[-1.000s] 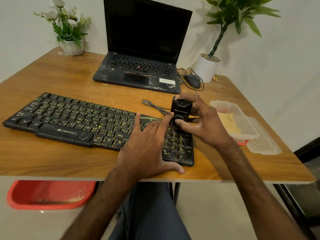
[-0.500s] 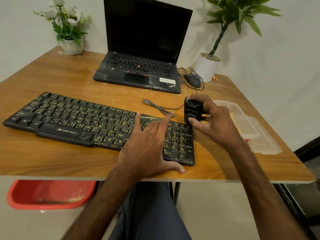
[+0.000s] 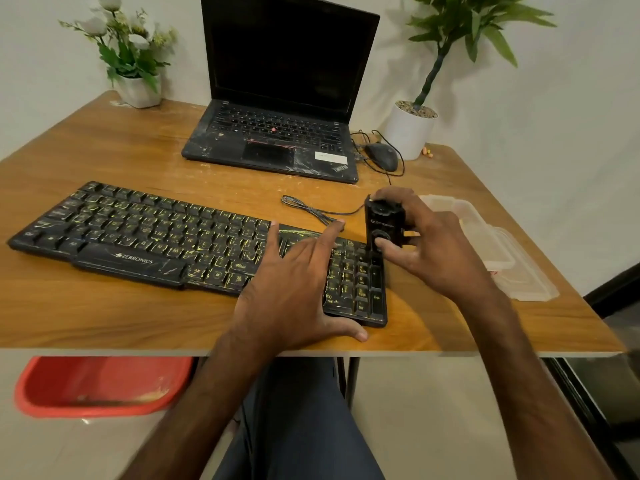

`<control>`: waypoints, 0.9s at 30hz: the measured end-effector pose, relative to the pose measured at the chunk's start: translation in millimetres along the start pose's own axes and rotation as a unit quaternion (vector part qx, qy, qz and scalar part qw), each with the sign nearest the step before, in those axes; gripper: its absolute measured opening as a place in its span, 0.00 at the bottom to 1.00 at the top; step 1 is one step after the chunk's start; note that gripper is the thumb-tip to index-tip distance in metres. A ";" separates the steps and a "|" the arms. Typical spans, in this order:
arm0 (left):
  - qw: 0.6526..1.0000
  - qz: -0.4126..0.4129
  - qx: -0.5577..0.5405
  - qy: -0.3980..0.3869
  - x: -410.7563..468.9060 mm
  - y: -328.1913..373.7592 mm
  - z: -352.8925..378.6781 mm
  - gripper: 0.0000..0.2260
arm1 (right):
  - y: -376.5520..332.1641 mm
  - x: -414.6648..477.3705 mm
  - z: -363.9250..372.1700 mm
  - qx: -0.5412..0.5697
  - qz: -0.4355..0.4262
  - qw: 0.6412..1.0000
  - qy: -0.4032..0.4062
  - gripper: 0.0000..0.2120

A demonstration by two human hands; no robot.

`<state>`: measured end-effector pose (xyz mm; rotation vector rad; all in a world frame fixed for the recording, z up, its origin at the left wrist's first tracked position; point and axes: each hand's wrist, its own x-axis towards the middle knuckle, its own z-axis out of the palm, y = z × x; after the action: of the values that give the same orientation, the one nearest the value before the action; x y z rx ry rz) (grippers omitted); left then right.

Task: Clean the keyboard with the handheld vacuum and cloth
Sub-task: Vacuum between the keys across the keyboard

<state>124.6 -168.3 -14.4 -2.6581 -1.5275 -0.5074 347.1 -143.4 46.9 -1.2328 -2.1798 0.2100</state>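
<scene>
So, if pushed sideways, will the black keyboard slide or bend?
The keyboard probably moves as one stiff slab: it lies flat and straight on the table. It likely slides on that smooth wood, though the left hand resting on its right end would hold it.

a wooden table (image 3: pixel 121 317) bears a keyboard (image 3: pixel 145 237), a laptop (image 3: pixel 273 133) and a mouse (image 3: pixel 382 155). a flower pot (image 3: pixel 138 93), a leafy plant (image 3: pixel 410 133) and a clear container (image 3: pixel 485 237) stand there too.
</scene>
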 end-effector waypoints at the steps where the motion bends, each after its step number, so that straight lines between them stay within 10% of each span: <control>1: 1.000 0.000 0.001 0.000 0.2 0.2 0.0 0.64 | -3.7 4.3 2.7 -0.001 -0.010 1.000 0.014 0.28; 18: 1.000 -0.009 -0.025 -0.003 1.0 0.8 -0.4 0.62 | -5.5 2.5 8.3 0.134 0.072 0.986 0.069 0.28; 27: 1.000 -0.007 -0.028 0.011 0.4 0.6 0.7 0.63 | 0.8 -1.6 13.5 0.418 0.201 0.878 0.116 0.26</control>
<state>125.4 -168.2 -14.9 -2.6747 -1.5501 -0.5856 340.4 -142.1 35.1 -1.0788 -1.3314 1.0024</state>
